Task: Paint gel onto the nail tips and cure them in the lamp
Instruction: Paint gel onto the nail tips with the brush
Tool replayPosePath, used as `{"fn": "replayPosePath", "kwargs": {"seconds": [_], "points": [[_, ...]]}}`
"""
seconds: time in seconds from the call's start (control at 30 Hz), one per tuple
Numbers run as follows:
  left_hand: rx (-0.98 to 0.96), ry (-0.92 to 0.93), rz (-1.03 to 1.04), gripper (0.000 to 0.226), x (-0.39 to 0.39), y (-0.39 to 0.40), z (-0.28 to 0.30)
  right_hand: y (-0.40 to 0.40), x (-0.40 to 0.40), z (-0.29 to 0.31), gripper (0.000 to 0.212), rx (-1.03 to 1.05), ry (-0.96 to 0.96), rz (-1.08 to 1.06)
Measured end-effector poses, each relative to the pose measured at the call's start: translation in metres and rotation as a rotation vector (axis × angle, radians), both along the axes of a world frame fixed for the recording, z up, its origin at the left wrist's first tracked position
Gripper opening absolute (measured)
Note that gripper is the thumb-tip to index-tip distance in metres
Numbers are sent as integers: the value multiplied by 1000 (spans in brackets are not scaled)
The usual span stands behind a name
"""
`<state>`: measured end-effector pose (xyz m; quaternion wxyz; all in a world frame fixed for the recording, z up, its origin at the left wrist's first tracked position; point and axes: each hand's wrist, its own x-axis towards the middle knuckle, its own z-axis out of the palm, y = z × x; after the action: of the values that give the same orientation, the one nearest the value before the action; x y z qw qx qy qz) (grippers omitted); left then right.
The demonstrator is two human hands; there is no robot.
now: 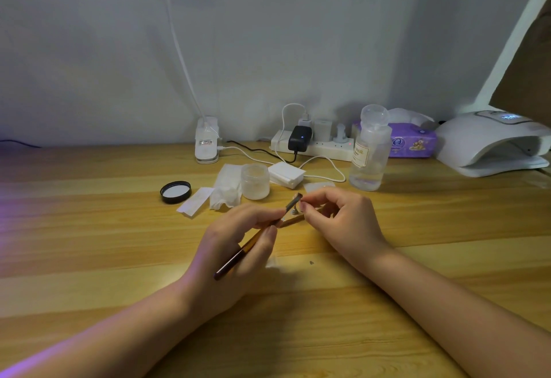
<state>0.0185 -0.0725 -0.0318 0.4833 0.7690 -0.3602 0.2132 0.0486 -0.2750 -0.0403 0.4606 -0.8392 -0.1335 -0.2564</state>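
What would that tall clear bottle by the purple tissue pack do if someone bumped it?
The tall clear bottle would probably tip rather than slide: it stands tall and narrow on the wooden table. Liquid seems to fill only its bottom part, so it is likely fairly light. Its smooth plastic-looking wall may feel slippery.

Both forearms are bare to the frame edge, with no sleeves showing. The left hand [238, 246] and right hand [343, 222] wear no gloves, rings, watch or bracelets; fingernails short.
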Motion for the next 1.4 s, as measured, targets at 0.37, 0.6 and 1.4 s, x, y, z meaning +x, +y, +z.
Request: {"fn": "replayPosePath", "kwargs": {"seconds": [0.37,0.6,1.4], "points": [[-55,18,-31,24,4,0,-2,0,0,0,18,13,-22,19],[-147,104,-19,25,3,3,-6,-1,0,0,9,32,-14,36],[-177,105,-32,25,3,2,-8,-1,1,-1,9,51,-5,51]]}}
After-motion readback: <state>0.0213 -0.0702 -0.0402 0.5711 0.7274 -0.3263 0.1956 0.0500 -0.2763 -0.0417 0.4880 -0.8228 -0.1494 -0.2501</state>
